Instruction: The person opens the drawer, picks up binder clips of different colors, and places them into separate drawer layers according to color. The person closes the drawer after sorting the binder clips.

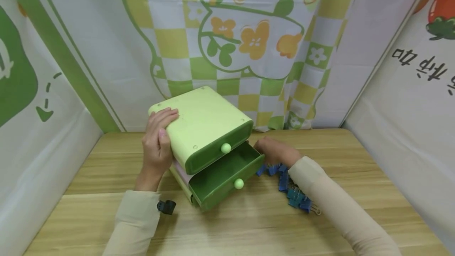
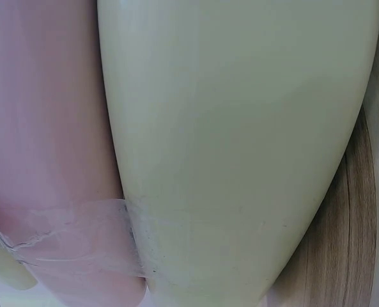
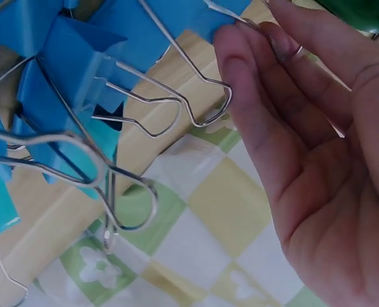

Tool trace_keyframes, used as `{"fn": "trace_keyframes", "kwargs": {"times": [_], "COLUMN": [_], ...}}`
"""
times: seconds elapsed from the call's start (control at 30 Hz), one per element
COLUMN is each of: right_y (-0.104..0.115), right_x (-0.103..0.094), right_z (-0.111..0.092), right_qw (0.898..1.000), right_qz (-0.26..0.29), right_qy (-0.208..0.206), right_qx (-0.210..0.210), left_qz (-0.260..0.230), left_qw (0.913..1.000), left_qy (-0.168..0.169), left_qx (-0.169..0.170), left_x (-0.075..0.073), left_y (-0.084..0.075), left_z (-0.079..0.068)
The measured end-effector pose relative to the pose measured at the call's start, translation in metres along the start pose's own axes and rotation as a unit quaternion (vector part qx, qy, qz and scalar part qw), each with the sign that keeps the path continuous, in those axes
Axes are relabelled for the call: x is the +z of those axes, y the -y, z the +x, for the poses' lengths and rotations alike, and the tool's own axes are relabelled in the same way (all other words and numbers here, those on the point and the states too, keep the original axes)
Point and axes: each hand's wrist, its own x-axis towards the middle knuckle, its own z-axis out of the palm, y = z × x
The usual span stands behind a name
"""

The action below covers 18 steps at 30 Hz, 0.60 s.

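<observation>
A small drawer cabinet (image 1: 202, 117) with a light green top stands at an angle on the table. Its top drawer is closed, while a dark green drawer (image 1: 227, 173) below is pulled out, its visible floor bare. My left hand (image 1: 158, 145) rests on the upper left edge, fingers flat on top, thumb against the side. To the right of the pulled-out drawer, my right hand (image 1: 275, 151) pinches the wire handle of a blue binder clip (image 3: 195, 19) between thumb and fingers. More blue and teal binder clips (image 1: 295, 196) lie in a pile under that wrist.
The wooden table (image 1: 249, 224) ends at a patterned cloth curtain (image 1: 245, 90) behind the cabinet. White printed sheets hang on both sides. Clear tape (image 2: 80, 236) spans the pink and pale green tiers on the cabinet's side. A black device (image 1: 166, 207) sits at the left wrist.
</observation>
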Motion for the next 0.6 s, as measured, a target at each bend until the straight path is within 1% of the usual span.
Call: {"fn": "trace_keyframes", "kwargs": {"times": [0.07,0.17,0.3,0.43,0.47,0.53,0.6], "right_y": [-0.002,-0.006,-0.013,-0.02,-0.021,-0.024,-0.025], "right_x": [0.0,-0.002,-0.006,-0.009,-0.01,-0.012,-0.015], "right_z": [0.0,-0.002,-0.005,-0.009,-0.01,-0.012,-0.014], "right_qw": [1.0,0.998,0.991,0.977,0.972,0.963,0.952], "right_qz": [0.023,0.065,0.133,0.204,0.226,0.254,0.283], "right_qy": [0.005,0.004,-0.001,-0.022,-0.028,-0.042,-0.054], "right_qx": [0.005,0.002,0.018,0.049,0.059,0.077,0.1], "left_qz": [0.001,0.002,0.003,0.003,0.003,0.004,0.004], "left_qw": [1.0,1.0,1.0,1.0,1.0,1.0,1.0], "left_qy": [0.002,0.005,0.006,0.005,0.005,0.005,0.006], "left_qx": [-0.001,-0.002,-0.001,-0.001,-0.001,-0.002,-0.003], "left_x": [0.0,0.0,0.0,-0.001,-0.001,-0.001,-0.001], "left_y": [0.0,0.001,0.001,0.001,0.001,0.001,0.001], "left_z": [0.0,0.0,0.001,0.001,0.001,0.0,0.0]}}
